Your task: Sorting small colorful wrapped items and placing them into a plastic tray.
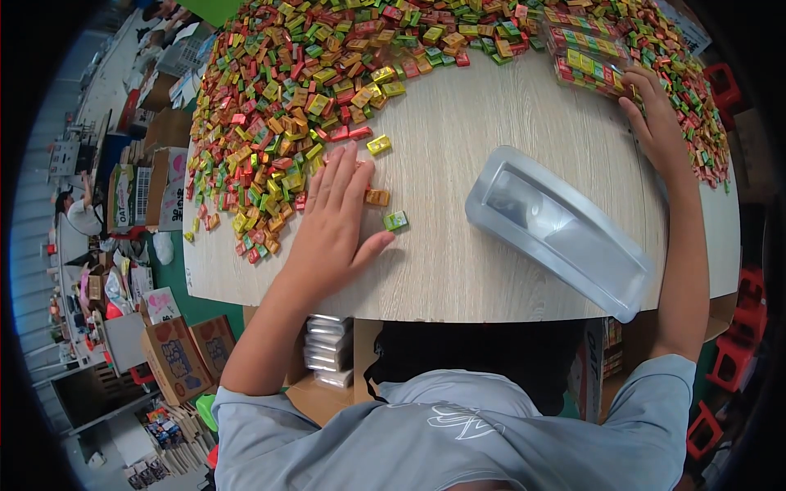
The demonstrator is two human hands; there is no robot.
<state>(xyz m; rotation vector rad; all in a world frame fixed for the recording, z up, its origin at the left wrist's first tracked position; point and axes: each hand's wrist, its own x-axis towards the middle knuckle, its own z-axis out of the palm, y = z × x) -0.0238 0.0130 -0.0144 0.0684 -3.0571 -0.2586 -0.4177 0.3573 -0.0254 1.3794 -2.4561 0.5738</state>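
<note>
From the head camera, the left hand [332, 221] lies flat and open on the wooden surface [458, 123], its grip empty, fingers spread at the edge of the heap of small coloured packets [270, 106]. Just beside its thumb lie a green packet [395, 220] and an orange packet [377, 197]. The right hand [659, 123] rests open-fingered against filled clear trays [585, 69]. An empty clear tray [557, 229] lies between both hands.
</note>
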